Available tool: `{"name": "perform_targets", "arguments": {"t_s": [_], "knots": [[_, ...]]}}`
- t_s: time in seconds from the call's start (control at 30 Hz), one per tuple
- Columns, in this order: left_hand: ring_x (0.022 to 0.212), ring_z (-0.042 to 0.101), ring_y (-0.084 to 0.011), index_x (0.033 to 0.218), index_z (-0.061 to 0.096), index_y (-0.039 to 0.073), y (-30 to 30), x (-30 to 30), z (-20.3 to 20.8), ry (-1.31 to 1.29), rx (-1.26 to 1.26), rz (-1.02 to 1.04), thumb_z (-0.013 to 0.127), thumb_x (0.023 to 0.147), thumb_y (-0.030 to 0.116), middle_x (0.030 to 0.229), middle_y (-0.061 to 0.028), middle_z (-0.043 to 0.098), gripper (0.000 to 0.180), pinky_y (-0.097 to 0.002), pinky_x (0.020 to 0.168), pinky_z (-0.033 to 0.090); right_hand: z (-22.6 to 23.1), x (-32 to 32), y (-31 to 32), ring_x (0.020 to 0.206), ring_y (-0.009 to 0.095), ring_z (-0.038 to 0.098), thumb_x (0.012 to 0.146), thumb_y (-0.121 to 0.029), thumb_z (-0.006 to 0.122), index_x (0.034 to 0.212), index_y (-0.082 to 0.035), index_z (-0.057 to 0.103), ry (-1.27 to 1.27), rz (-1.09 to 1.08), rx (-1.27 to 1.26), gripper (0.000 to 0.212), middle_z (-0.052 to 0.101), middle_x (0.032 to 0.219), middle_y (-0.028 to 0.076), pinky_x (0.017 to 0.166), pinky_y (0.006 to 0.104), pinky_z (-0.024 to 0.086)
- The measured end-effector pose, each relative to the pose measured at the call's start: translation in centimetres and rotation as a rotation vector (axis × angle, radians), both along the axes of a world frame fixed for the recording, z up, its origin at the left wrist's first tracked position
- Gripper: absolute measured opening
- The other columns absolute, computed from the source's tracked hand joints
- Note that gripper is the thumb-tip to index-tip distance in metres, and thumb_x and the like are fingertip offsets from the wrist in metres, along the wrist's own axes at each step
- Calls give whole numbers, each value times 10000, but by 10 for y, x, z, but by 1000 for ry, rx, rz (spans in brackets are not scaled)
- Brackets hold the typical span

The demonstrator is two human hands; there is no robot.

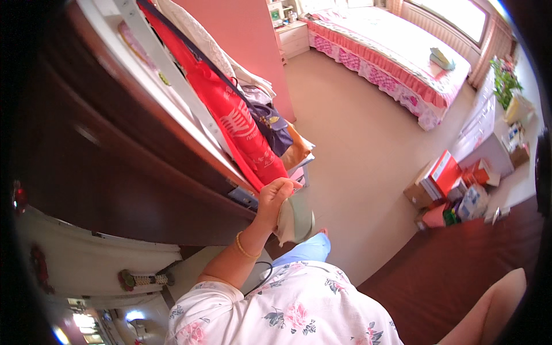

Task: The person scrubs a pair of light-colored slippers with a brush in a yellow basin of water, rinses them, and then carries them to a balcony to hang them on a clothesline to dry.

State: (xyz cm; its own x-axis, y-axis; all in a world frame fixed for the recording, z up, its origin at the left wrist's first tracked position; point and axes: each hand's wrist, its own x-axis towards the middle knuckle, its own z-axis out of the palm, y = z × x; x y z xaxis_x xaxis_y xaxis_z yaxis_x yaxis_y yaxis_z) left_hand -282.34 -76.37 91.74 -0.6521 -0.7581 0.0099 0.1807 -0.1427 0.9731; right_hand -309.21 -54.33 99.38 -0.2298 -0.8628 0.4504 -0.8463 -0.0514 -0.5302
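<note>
My left hand [278, 194] is closed, with a bracelet on its wrist. From it hangs a pale green, curved, cloth-like piece [299, 220]; its exact kind is not clear. Just beyond the fist hangs a red bag [233, 115] with white print, its lower end close to my fingers. Beside that bag hang a dark purple bag [273, 126] and white cloth [198, 37], along the edge of a dark brown door [132, 155]. Of my right side only the bent arm [489, 310] shows at the lower right; the hand is out of the picture.
A bed [379, 49] with a pink frilled cover stands at the far right, next to a white nightstand [294, 40]. Boxes and bags [445, 178] are piled along the right wall, near a brown surface [454, 270]. A pink panel [247, 52] rises behind the hanging bags.
</note>
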Motion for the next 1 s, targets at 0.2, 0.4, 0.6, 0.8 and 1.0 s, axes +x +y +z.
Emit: {"name": "perform_targets", "arguments": {"t_s": [0.2,0.4,0.6,0.8,1.0], "knots": [[425,555,-140,939,546,8,-54,-79,-53,266,444,-157,450,901,263,722,-76,589,276,-256,353,470,33,-91,-73,1063,216,445,871,-317,469,1192,-17,440,71,254,-59,440,477,1175,117,890,334,371],[364,530,-154,941,542,10,-57,-142,-45,129,518,-39,408,915,291,544,-68,556,313,-259,330,458,52,-164,-131,1051,213,451,872,-305,468,1189,-16,440,151,560,-142,429,478,1169,115,882,330,377],[451,593,-233,1031,487,-77,-31,-165,-58,483,698,12,375,912,249,620,-174,591,365,-306,403,504,70,-217,-174,1040,209,456,874,-293,467,1185,-14,440,191,873,-250,419,480,1162,114,874,326,383],[452,596,-282,1028,479,-82,0,-188,-57,576,692,195,369,899,209,639,-192,606,337,-339,404,515,73,-247,-196,1029,206,461,876,-281,467,1182,-12,440,215,1082,-291,408,481,1156,113,866,322,389],[548,619,-326,1089,427,-106,30,-187,-57,704,623,260,304,919,242,702,-231,593,406,-352,441,529,82,-267,-198,1018,202,467,878,-269,466,1178,-11,439,210,1219,-332,397,482,1149,111,858,317,396]]}}
